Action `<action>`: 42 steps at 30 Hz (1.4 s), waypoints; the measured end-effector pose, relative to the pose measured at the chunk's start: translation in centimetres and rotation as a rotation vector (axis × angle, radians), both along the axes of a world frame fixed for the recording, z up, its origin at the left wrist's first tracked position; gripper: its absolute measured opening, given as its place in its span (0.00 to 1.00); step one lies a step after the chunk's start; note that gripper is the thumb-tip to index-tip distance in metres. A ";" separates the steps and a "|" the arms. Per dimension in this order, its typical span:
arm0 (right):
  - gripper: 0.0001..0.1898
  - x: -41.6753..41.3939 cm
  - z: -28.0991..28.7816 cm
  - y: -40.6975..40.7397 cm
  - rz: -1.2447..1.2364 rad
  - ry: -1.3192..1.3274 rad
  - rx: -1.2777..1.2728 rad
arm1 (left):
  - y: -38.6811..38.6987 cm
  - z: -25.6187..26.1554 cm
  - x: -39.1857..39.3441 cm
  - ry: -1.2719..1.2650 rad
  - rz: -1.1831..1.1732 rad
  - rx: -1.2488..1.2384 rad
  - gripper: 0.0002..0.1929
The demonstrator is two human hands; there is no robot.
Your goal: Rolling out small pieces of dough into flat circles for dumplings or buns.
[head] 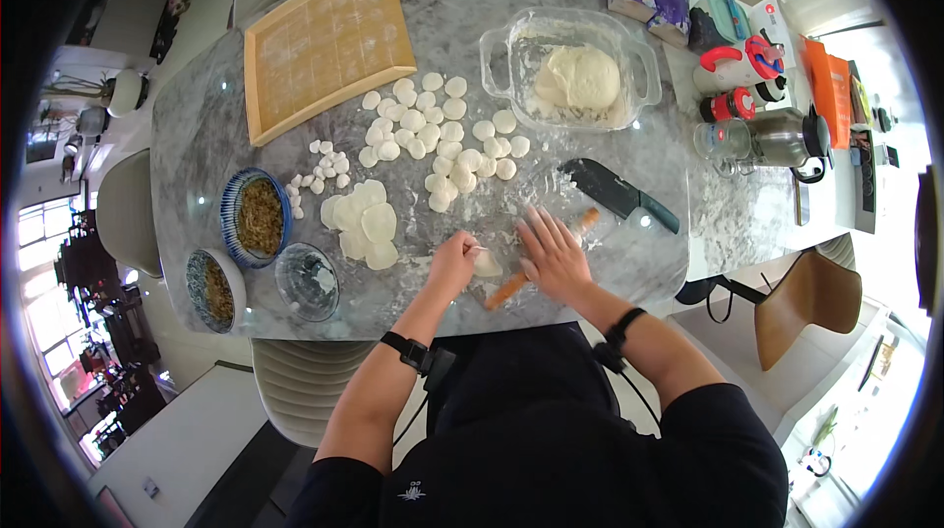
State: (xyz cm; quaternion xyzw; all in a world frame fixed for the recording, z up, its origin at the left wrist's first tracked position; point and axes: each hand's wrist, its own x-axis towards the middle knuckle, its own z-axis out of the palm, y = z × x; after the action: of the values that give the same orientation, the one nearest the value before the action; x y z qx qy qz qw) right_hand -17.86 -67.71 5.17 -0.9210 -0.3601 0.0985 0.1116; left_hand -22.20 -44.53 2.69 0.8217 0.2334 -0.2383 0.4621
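Note:
My left hand pinches the edge of a small dough round, which lies on the marble tabletop. Flat across a wooden rolling pin rests my right hand, palm down with its fingers stretched out; the pin's middle is hidden beneath it. The pin lies diagonally, close to the dough round's right side. Left of my hands, several rolled dough wrappers overlap in a pile. Beyond them many floured dough pieces are spread out, with a group of smaller bits to their left.
A black-bladed cleaver lies right of my right hand. Farther back stand a glass dish with a dough lump and a wooden tray. At left are a blue bowl of filling, a second filling bowl and a glass bowl.

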 end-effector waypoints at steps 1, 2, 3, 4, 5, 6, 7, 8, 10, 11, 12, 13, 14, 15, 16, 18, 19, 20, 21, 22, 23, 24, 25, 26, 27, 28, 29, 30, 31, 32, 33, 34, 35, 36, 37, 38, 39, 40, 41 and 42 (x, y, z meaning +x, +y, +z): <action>0.36 -1.3 -0.3 -1.8 0.004 0.035 -0.031 | 0.1 -0.6 -0.5 -0.002 0.005 -0.001 0.11; 0.36 -1.6 0.3 -2.3 0.006 0.072 -0.063 | 0.2 -0.7 -0.8 -0.029 0.002 -0.053 0.11; 0.36 -1.5 0.4 -2.1 0.010 0.072 -0.063 | 0.2 -0.8 -1.1 -0.057 0.001 -0.104 0.12; 0.36 -1.1 0.4 -1.7 0.013 0.078 -0.051 | 0.3 -1.0 -1.3 -0.056 0.006 -0.104 0.12; 0.36 -0.5 0.7 -0.9 0.012 0.084 -0.041 | 0.2 -0.2 -1.0 -0.008 -0.129 -0.068 0.12; 0.36 0.6 0.2 0.5 0.015 0.083 -0.040 | 0.1 0.3 -0.7 0.039 -0.262 -0.028 0.12; 0.36 2.0 -0.4 2.1 0.002 0.010 -0.006 | -0.1 0.5 -0.4 0.039 -0.261 -0.029 0.12; 0.35 3.1 -0.7 3.5 -0.008 -0.062 0.028 | -0.4 0.6 -0.3 0.054 -0.307 0.060 0.12; 0.35 4.4 -1.0 5.3 -0.039 -0.076 0.025 | -0.9 1.0 0.3 0.068 -0.351 0.150 0.11; 0.35 4.5 -1.1 5.9 -0.072 -0.086 0.022 | -0.8 1.3 0.3 0.038 -0.289 0.152 0.11; 0.35 4.1 -1.0 5.4 -0.069 -0.084 0.022 | -0.6 1.5 0.3 0.008 -0.228 0.153 0.10; 0.35 3.0 -0.8 3.9 -0.033 -0.054 0.000 | -0.4 1.0 0.0 0.009 -0.226 0.152 0.10; 0.35 1.9 -0.4 2.5 0.011 -0.024 -0.020 | 0.0 0.2 -0.6 -0.029 -0.121 0.104 0.10; 0.35 0.9 0.5 1.2 0.020 0.030 -0.035 | 0.3 -0.6 -1.0 -0.069 -0.017 0.055 0.10; 0.35 -0.1 0.6 -0.2 0.025 0.026 -0.038 | 0.4 -1.2 -1.3 -0.073 -0.011 0.053 0.10; 0.36 -1.3 0.7 -1.7 0.025 0.091 -0.097 | 0.6 -1.6 -1.5 -0.064 -0.053 -0.002 0.12; 0.36 -1.1 0.1 -1.6 0.029 0.089 -0.097 | 0.7 -1.8 -1.6 -0.065 -0.049 -0.002 0.12; 0.36 -0.5 -0.1 -0.8 0.028 0.060 -0.059 | 0.7 -1.1 -1.4 -0.005 -0.122 -0.046 0.12; 0.36 0.3 0.0 0.1 0.027 0.030 -0.022 | 0.6 -0.2 -1.1 0.054 -0.197 -0.090 0.12; 0.36 1.5 -0.3 1.6 0.025 0.031 -0.022 | 0.4 0.6 -0.6 0.054 -0.199 -0.091 0.12; 0.36 3.1 -0.3 3.6 0.005 -0.004 0.018 | 0.1 1.7 0.0 0.079 -0.264 -0.002 0.11; 0.36 4.1 -0.3 4.8 -0.016 -0.043 0.059 | -0.1 2.3 0.4 0.101 -0.329 0.088 0.11; 0.36 4.5 -0.4 5.2 -0.017 -0.044 0.060 | -0.4 2.3 0.6 0.099 -0.330 0.089 0.11; 0.36 4.7 -0.7 5.7 -0.038 -0.048 0.057 | -0.4 2.1 0.6 0.063 -0.275 0.129 0.11; 0.36 4.7 -0.8 5.9 -0.061 -0.053 0.052 | -0.3 1.9 0.6 0.026 -0.221 0.166 0.11; 0.36 4.0 -0.7 5.2 -0.064 -0.054 0.052 | -0.1 1.6 0.5 0.025 -0.225 0.166 0.11; 0.36 2.8 -0.4 3.5 -0.028 -0.003 0.033 | 0.2 1.1 0.2 0.016 -0.094 0.107 0.11; 0.36 1.5 0.0 1.7 0.005 0.047 0.012 | 0.3 0.6 -0.1 0.007 0.035 0.045 0.11; 0.36 0.2 0.2 0.1 0.007 0.045 0.009 | 0.6 -0.4 -0.6 0.005 0.037 0.042 0.11; 0.35 -1.0 0.2 -1.3 0.007 0.063 -0.048 | 1.0 -1.8 -1.2 -0.036 0.029 0.019 0.11; 0.35 -1.5 0.5 -1.8 0.001 0.083 -0.107 | 1.2 -2.4 -1.4 -0.076 0.016 -0.006 0.10; 0.35 -1.4 0.3 -1.7 0.004 0.083 -0.107 | 1.4 -3.0 -1.7 -0.076 0.018 -0.006 0.10; 0.35 -1.0 0.5 -1.2 0.011 0.077 -0.087 | 1.4 -3.2 -2.0 -0.005 -0.036 -0.113 0.11; 0.35 -0.5 0.6 -0.6 0.012 0.069 -0.069 | 1.3 -2.8 -1.7 0.064 -0.096 -0.221 0.11; 0.35 0.3 0.2 0.5 0.010 0.070 -0.069 | 1.2 -2.3 -1.5 0.065 -0.098 -0.222 0.11; 0.35 1.7 -0.5 1.9 -0.003 0.022 -0.022 | 0.7 -0.2 -0.3 0.087 -0.234 -0.116 0.11; 0.35 2.7 -1.0 3.2 -0.007 -0.026 0.029 | 0.3 1.1 0.3 0.108 -0.359 -0.006 0.12; 0.35 3.5 -1.1 4.3 -0.006 -0.027 0.032 | 0.0 1.1 0.4 0.107 -0.358 -0.003 0.12; 0.35 4.1 -1.3 5.4 -0.032 -0.045 0.039 | 0.0 0.9 0.4 0.069 -0.345 0.081 0.13; 0.34 4.3 -1.2 5.9 -0.059 -0.063 0.044 | 0.0 0.8 0.3 0.029 -0.333 0.164 0.13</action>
State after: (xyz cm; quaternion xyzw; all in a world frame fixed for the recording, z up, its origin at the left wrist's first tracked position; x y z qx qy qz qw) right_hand -13.53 -61.80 3.92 -0.9312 -0.3381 0.0582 0.1234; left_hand -21.88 -44.57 3.44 0.8804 0.1194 -0.3037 0.3442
